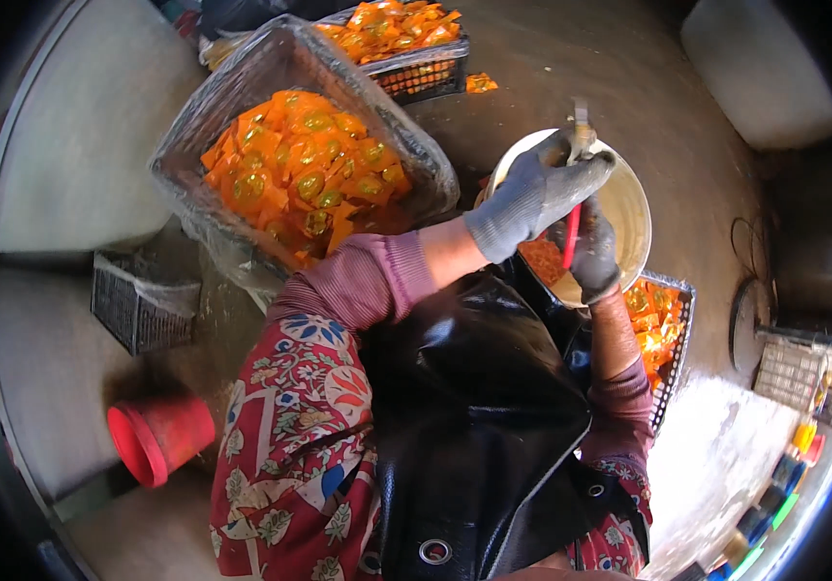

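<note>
Both of my hands wear grey gloves and meet over a white bucket. My left hand has its fingers closed near a small pale, shiny piece; its kind cannot be made out. Just below it, my right hand is wrapped round a tool with a red handle. The tool's working end is hidden behind the left hand. Inside the bucket, on its near left side, lies a reddish-brown crumbly mass.
A large plastic-lined crate of orange packets stands at the left. Another crate is behind it, and a third crate at the right. A red bucket and a dark basket are at far left. A black apron covers my lap.
</note>
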A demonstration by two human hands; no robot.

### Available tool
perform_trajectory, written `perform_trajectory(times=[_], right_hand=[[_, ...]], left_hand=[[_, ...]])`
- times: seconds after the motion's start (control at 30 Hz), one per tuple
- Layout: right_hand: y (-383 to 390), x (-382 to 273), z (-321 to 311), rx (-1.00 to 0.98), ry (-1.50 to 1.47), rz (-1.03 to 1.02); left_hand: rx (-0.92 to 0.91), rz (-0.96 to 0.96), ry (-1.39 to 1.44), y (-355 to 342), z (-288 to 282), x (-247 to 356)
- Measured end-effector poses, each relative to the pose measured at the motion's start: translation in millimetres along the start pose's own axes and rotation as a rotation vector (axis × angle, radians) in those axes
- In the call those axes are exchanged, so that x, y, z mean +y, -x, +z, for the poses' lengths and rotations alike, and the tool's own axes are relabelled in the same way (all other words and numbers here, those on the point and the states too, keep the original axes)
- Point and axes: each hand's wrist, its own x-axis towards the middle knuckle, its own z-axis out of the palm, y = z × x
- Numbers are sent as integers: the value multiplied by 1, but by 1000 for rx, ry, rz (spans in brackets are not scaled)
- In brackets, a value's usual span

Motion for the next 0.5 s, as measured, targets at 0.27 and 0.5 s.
perform_trajectory(times=[0.27, 0.5], right_hand=[[6, -35, -15, 182, 403, -13], [3, -29, -4, 208, 339, 19]], left_hand=[[814, 243, -922, 48, -233, 3], [1067, -388, -1930, 71, -359, 53]])
